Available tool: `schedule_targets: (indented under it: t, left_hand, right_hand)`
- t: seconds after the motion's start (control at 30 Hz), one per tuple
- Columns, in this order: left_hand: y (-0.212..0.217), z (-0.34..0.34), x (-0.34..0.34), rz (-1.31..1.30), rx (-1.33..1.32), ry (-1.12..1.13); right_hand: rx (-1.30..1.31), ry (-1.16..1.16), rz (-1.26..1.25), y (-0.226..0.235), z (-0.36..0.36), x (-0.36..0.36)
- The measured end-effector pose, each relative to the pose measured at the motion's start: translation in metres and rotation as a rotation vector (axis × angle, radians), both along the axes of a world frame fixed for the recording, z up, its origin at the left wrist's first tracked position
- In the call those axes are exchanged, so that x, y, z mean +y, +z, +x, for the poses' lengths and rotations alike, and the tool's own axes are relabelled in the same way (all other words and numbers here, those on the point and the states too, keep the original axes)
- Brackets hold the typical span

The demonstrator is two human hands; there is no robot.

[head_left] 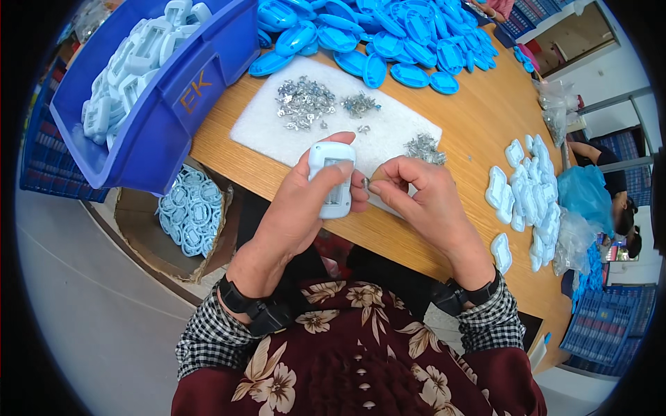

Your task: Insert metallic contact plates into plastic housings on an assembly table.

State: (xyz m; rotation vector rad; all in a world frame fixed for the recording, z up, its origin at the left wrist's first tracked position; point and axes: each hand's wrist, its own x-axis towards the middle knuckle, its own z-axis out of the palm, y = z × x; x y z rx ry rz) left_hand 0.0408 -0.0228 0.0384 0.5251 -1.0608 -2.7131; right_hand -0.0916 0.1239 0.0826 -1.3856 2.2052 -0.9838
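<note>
blue bin (pixel 173 132) cropped above, pinched piece (pixel 366 182) too small to tell

Tan wood-grain tabletop (pixel 479 104) bears bright-blue oval plastic shells (pixel 417 28), pale-blue wavy-edged plastic casings (pixel 533 191), white foam-like sheet (pixel 260 121); small silvery metal pieces (pixel 305 98) heaped atop.

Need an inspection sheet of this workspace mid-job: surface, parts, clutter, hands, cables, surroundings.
Surface: wooden table, white foam sheet on it.
Job's things: pale blue casing and small metallic piece, both held; metal parts in three piles.
Clutter: bright blue casings heaped at the back; pale blue pieces at right.
Hands: left hand grips the casing; right hand pinches the piece.
Cables: nothing seen.
Surroundings: blue bin and cardboard box at left, both filled.
</note>
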Motion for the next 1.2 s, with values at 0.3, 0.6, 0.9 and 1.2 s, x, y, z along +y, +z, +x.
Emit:
schedule_targets:
  t: [0.3,0.6,0.9,1.2]
  left_hand:
    - [-0.01,-0.002,0.006,0.164,0.037,-0.112]
    - [-0.006,0.001,0.011,0.221,0.008,-0.154]
    - [-0.005,0.001,0.015,0.193,-0.05,-0.137]
    - [-0.013,0.0,0.012,0.088,-0.028,-0.205]
  right_hand:
    - [-0.158,-0.008,-0.165,0.004,0.005,-0.015]
    - [0.354,0.008,-0.208,-0.014,0.012,-0.016]
    - [0.674,0.16,-0.082,-0.011,0.014,0.0]
    - [0.571,0.184,-0.059,-0.005,0.009,0.006]
